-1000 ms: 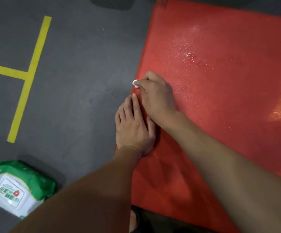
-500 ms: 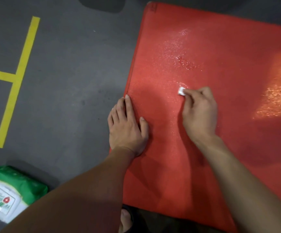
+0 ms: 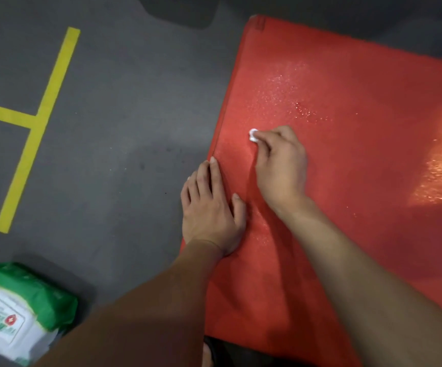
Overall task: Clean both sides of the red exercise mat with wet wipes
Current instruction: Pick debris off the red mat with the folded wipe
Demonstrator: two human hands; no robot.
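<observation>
Red exercise mat [image 3: 360, 181] flat on grey floor [image 3: 122, 128], right hand [image 3: 280, 165] pinching small white wet wipe [image 3: 253, 134] against mat near its left edge, left hand [image 3: 212, 207] spread flat on that edge, wipes pack [image 3: 16, 313] near left

Wipes pack [image 3: 16, 316] cut by left edge, label blurred, red mat [image 3: 360, 181] running off right

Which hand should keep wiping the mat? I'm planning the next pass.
Right. The right hand already pinches the wet wipe on the red mat, beside the glistening patch. The left hand lies flat on the mat's edge, steadying it.
</observation>
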